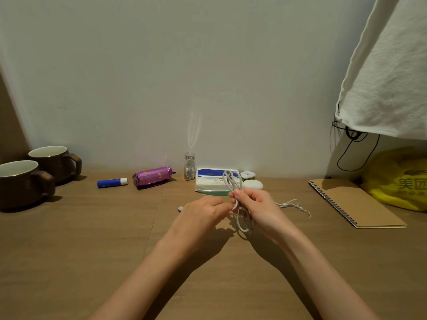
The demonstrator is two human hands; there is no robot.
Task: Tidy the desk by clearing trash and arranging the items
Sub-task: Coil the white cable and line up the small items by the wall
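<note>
A white cable (pixel 233 181), folded into loops, is held above the wooden desk (pixel 92 239) at its middle. My right hand (pixel 256 209) grips the bundle around its middle, loops sticking out above and below the fist. My left hand (pixel 203 211) pinches a strand of the same cable beside the right hand. A small white end piece (pixel 180 208) lies on the desk just left of my left hand. Behind the hands lie a tissue pack (pixel 212 181) and a white oval case (pixel 253 185).
Two brown mugs (pixel 20 181) stand at the far left. A blue glue stick (pixel 112 182), a purple wrapped roll (pixel 153 176) and a small glass bottle (pixel 190 166) line the wall. A thin white cord (pixel 294 205), a spiral notebook (pixel 355 203) and a yellow bag (pixel 399 179) sit right.
</note>
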